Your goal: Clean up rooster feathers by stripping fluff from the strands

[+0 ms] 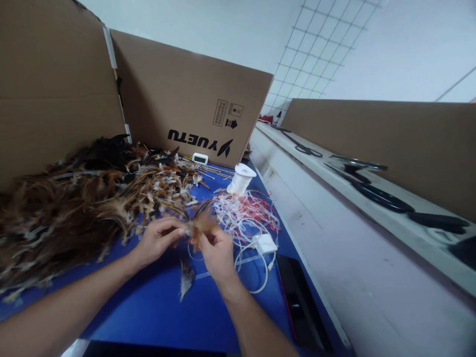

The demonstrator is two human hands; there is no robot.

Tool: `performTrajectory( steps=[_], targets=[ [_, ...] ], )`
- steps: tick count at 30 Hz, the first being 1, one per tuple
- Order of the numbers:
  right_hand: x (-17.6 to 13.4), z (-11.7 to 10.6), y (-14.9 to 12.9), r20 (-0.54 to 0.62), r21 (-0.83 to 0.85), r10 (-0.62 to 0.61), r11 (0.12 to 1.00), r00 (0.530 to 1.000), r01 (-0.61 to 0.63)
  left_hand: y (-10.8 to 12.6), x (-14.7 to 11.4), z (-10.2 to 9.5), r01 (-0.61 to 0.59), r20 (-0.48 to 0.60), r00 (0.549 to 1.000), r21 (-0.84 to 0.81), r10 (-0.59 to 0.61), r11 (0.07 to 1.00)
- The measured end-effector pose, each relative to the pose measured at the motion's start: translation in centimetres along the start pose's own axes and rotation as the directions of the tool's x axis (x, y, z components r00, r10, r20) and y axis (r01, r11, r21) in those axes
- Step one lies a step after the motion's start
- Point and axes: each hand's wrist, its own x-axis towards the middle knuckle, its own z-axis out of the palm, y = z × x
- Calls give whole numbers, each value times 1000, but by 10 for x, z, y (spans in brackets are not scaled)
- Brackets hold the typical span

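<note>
Between my two hands is a small bunch of brown feathers, slightly blurred. My left hand pinches its left end with thumb and forefinger. On the other side, my right hand has its fingers closed on the bunch from the right. A single grey-brown feather tuft lies on the blue table just below the hands. To the left spreads a large heap of brown, black and white feathers. White and red strings lie tangled right beyond my right hand.
A white spool stands behind the strings, with a small white digital display near it. A white charger with cable and a dark flat device lie at the right. Cardboard panels wall the back and left. Scissors rest on the ledge.
</note>
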Motion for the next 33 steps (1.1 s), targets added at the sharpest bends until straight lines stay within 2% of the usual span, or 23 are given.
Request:
performTrajectory(
  steps=[4, 10, 14, 17, 25, 30, 33],
  targets=[
    [-2, -3, -4, -6, -17, -40, 999, 999, 40, -4, -1, -1, 95, 4, 995, -104, -95, 990],
    [-4, -12, -13, 7, -45, -96, 994, 995, 96, -14, 2, -4, 177, -77, 975, -288, -207, 941],
    [1, -18, -17, -72, -44, -142, 989, 987, 139, -16, 6, -8, 219, -106, 950, -449, -295, 866],
    [6, -22, -18, -142, -68, -146, 988, 979, 138, -14, 8, -11, 252, -79, 931, -568, -357, 784],
    [14, -31, -12, -207, -68, -125, 991, 970, 113, -16, 10, -17, 300, 41, 919, -717, -391, 629],
    [24, -39, -11, -237, -52, -100, 995, 966, 90, -14, 12, -17, 301, 63, 914, -767, -401, 567],
    [28, -48, -11, -158, -120, -46, 992, 986, 27, -13, 13, -18, 293, 62, 912, -790, -405, 538]
  ],
)
